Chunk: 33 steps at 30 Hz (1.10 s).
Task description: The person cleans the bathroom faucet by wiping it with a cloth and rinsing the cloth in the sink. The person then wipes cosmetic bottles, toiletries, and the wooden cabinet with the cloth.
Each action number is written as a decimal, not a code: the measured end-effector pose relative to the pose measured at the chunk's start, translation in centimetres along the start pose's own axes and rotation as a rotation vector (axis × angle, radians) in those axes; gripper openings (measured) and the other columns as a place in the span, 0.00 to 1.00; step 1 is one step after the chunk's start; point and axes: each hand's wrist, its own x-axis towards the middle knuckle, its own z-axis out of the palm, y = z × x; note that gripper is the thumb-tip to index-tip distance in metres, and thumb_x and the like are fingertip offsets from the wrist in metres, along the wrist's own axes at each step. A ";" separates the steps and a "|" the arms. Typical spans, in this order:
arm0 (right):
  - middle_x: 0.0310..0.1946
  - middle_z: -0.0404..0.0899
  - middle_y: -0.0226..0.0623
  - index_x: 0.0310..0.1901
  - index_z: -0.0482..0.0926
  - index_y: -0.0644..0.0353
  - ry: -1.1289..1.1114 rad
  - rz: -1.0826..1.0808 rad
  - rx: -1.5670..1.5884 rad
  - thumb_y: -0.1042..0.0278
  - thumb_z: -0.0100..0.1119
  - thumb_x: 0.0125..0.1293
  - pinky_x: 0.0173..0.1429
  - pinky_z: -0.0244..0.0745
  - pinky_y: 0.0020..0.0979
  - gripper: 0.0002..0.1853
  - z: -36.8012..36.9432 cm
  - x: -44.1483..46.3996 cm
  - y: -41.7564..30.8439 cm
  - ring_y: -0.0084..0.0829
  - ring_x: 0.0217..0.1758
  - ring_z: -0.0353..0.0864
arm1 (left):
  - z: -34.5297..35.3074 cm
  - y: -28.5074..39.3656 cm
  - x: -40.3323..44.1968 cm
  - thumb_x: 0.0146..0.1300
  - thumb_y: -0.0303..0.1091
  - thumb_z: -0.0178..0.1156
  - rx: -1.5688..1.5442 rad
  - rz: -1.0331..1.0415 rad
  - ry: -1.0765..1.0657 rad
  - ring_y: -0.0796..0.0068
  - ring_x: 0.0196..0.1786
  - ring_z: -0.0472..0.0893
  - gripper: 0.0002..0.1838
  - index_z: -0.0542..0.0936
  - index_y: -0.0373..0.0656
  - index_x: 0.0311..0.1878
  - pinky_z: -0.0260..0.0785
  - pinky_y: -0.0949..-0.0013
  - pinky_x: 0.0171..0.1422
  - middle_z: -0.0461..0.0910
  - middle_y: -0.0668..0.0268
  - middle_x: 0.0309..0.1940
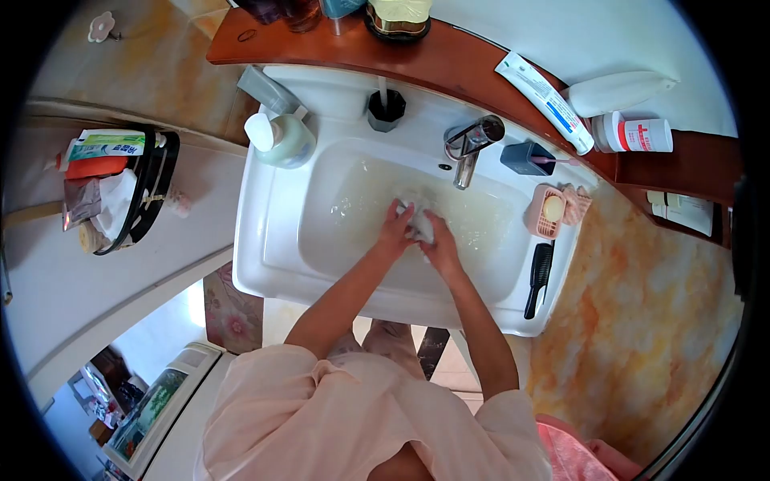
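Over the basin of a white sink (255, 232), my left hand (394, 229) and my right hand (440, 244) come together around a wet, bunched-up whitish cloth (421, 224). Fingers of both hands are closed on it, and its folds show between them. What kind of cloth it is cannot be made out. Cloudy water (353, 204) stands in the basin beneath the hands. The chrome faucet (465, 171) is just beyond them, to the right.
A pump bottle (287, 143) stands at the sink's back left, near a dark cup (386, 112). On the right rim are a grey toothbrush cup (525, 159), a pink soap dish (545, 216) and a black comb (539, 280). A toothpaste tube (545, 100) lies on the wooden shelf (321, 50).
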 end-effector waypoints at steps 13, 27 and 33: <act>0.19 0.74 0.42 0.25 0.76 0.64 0.379 0.004 -0.043 0.65 0.59 0.64 0.31 0.70 0.36 0.13 0.9 1.5 -2.9 0.39 0.23 0.74 | 0.0 -5.5 2.4 0.65 0.39 0.59 -0.240 -0.029 -0.286 0.68 0.46 0.78 0.21 0.68 0.46 0.59 0.71 0.65 0.48 0.76 0.64 0.49; 0.47 0.74 0.47 0.51 0.73 0.59 0.045 -0.052 -0.520 0.79 0.63 0.51 0.56 0.71 0.40 0.23 -1.0 1.2 5.7 0.49 0.50 0.76 | -1.5 -1.6 -0.3 0.66 0.39 0.58 0.085 0.184 0.099 0.62 0.66 0.61 0.32 0.56 0.69 0.69 0.57 0.33 0.57 0.66 0.69 0.61; 0.44 0.76 0.46 0.51 0.73 0.58 0.112 -0.145 -0.196 0.78 0.67 0.49 0.51 0.73 0.38 0.25 -0.9 0.9 -0.7 0.49 0.47 0.77 | 0.9 -0.4 -0.2 0.66 0.40 0.58 0.046 -0.031 -0.045 0.63 0.62 0.68 0.33 0.54 0.62 0.71 0.68 0.48 0.56 0.65 0.65 0.63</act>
